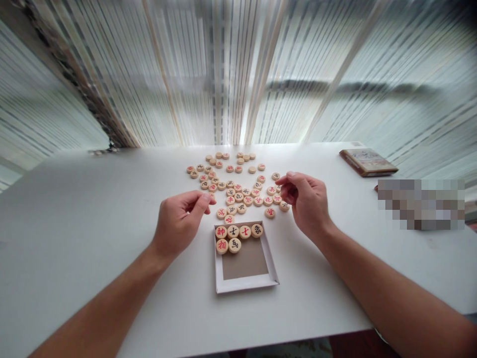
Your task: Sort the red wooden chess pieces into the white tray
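Round wooden Chinese chess pieces point(238, 197) with red or black characters lie scattered face up and face down. In front of them is a shallow white box tray point(247, 287) with a brown floor. A row of pieces fills its far edge, and a red piece point(222, 245) and a black piece point(234, 245) stand in the second row. My left hand point(181, 219) is closed, thumb against curled fingers, left of the tray. Beside the scatter's right edge, my right hand point(307, 201) has its fingers bent together close to a black piece point(276, 176). What either hand holds, if anything, is hidden.
A flat brown box point(368, 162) with a printed lid rests at the far right of the white table point(104, 238). Nearer is a blurred-out object point(423, 204). Striped curtains point(238, 74) hang behind the table's far edge.
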Available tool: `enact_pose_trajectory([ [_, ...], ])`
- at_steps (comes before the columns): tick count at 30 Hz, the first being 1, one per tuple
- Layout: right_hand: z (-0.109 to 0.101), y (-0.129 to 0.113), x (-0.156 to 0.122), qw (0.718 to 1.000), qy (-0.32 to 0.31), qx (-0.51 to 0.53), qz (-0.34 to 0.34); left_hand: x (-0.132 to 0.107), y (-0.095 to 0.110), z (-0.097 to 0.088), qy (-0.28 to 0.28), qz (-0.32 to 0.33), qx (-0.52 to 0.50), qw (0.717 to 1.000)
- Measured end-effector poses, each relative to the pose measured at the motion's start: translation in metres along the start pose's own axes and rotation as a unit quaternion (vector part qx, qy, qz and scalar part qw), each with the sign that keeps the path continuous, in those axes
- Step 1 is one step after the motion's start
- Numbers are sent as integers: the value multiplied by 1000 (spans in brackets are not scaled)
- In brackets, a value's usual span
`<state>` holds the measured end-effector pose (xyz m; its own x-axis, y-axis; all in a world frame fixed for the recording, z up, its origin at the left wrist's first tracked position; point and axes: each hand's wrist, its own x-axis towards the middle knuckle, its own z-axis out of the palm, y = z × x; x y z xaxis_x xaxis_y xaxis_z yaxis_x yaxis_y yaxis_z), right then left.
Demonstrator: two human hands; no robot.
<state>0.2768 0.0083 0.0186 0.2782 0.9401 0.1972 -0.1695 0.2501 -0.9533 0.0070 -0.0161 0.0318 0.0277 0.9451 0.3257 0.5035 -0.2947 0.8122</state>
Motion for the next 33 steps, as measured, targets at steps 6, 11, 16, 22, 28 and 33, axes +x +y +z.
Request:
enact_pose_trajectory([
  [6, -2, 4, -2, 998, -36, -44, -12, 0, 2, 1, -13, 19, 28, 999],
  [11, -2, 4, -3, 997, -44, -69, -18, 0, 3, 2, -15, 25, 33, 999],
  [16, -1, 2, -4, 996, -47, -71, -16, 0, 1, 3, -27, 26, 40, 999],
  [22, 1, -1, -7, 995, -52, -84, -19, -1, -3, 3, -29, 28, 56, 998],
  [28, 2, -2, -8, 993, -57, -102, -22, -1, -5, 3, -22, 31, 58, 998],
  [33, 2, -2, -9, 992, -59, -104, -26, -1, -7, 5, -22, 31, 50, 998],
])
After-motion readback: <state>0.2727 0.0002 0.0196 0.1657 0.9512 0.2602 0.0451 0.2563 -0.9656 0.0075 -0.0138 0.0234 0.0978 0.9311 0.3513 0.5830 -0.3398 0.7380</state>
